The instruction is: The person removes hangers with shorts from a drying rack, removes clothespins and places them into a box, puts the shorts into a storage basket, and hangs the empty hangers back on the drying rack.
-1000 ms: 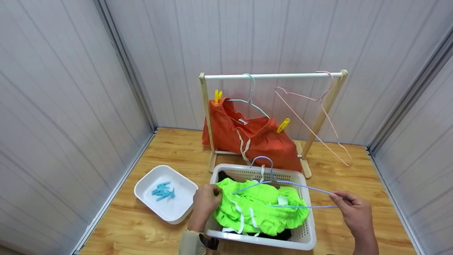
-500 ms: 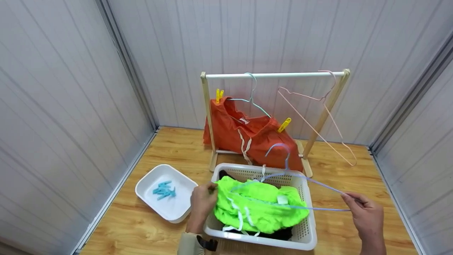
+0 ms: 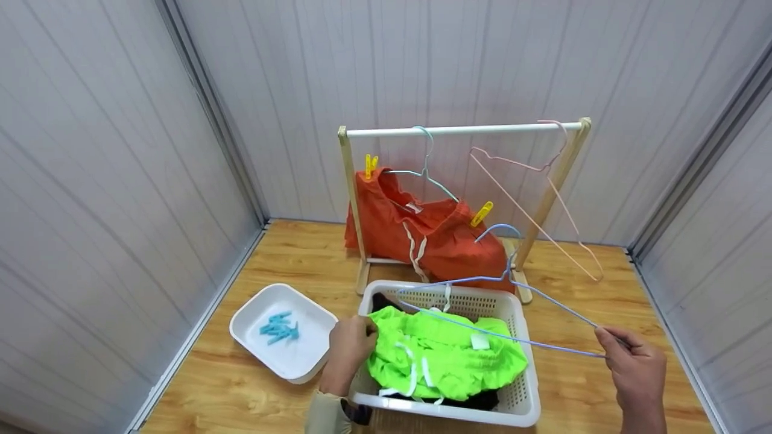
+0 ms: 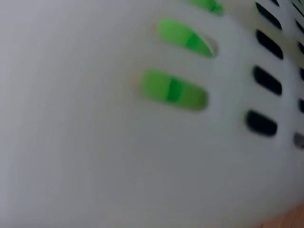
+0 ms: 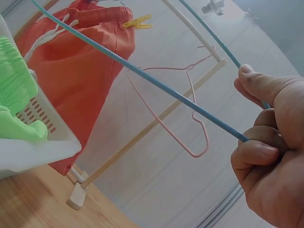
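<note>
**Green garment (image 3: 446, 358) in the basket (image 3: 443, 412), blue hanger (image 5: 161, 85) held over it**

The green garment lies bunched in the white basket, on top of some dark cloth (image 3: 484, 399), its white drawstrings slack. The blue hanger slants across it, hook upward; whether the bar touches the fabric I cannot tell, but it does not look threaded through the waistband.

One piece appears finished: the orange garment (image 3: 392, 223) hangs from the rail (image 3: 482, 130) on a pale hanger (image 3: 426, 173), a yellow peg (image 3: 481, 214) at either side. The green one seems at an early stage, neither hung nor pegged. The dark cloth remains in the basket too, the pink hanger (image 3: 515, 163) on the rail is bare, and the blue pegs (image 3: 279, 327) lie unused in the tub (image 3: 248, 319).

The right hand (image 3: 636, 361) is out beside the basket, above the wooden floor (image 3: 307, 259), its grip on one corner of the hanger: thumb at the upper arm, fingers curled round the lower bar. The left hand (image 3: 350, 343) is by the basket's left rim, its grip narrow, seemingly pinching the garment's edge; its wrist view shows only basket wall.
</note>
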Motion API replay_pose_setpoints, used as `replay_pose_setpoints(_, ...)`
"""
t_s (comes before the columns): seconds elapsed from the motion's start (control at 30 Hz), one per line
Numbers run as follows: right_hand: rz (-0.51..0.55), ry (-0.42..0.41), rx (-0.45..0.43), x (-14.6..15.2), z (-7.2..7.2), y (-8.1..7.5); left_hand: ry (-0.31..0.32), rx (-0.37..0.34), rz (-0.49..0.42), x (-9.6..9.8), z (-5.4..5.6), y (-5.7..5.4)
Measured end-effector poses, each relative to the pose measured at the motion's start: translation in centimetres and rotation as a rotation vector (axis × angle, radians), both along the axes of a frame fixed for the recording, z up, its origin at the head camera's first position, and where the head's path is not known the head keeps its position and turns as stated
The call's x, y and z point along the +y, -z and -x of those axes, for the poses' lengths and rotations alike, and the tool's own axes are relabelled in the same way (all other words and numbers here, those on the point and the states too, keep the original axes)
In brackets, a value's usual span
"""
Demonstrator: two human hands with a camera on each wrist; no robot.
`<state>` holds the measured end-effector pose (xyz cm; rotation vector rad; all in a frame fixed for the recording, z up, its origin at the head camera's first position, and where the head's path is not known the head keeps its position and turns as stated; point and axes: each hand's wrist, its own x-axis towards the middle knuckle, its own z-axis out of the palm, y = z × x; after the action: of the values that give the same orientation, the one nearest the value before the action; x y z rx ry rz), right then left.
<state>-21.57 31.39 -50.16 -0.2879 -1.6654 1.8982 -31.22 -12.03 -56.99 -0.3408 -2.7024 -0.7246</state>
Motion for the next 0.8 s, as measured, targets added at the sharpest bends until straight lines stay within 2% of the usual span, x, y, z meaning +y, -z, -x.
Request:
replay_pose_setpoints(0.13, 0.008, -0.005, 0.034, -0.3, -0.3, -0.5, 0.007, 0.012, 0.009, 0.1, 0.0, 0.2)
replay_pose_setpoints(0.27, 0.013, 0.002, 0.073, -0.6, -0.8, -1.3, 0.008, -0.02, 0.026, 0.2, 0.1, 0.3)
replay_pose_setpoints(0.43, 0.063, 0.004, 0.173, -1.2, -1.1, -2.8, 0.039, -0.076, 0.037, 0.1, 0.1, 0.1)
replay_pose_setpoints(0.6, 0.12, 0.0, 0.357, -1.3, -1.0, -4.2, 0.121, -0.158, -0.056, -0.4, -0.1, -0.7)
replay_pose_setpoints(0.8, 0.247, 0.003, 0.625, -1.3, -0.4, -5.5, 0.213, -0.3, -0.227, -1.1, -0.6, -1.6)
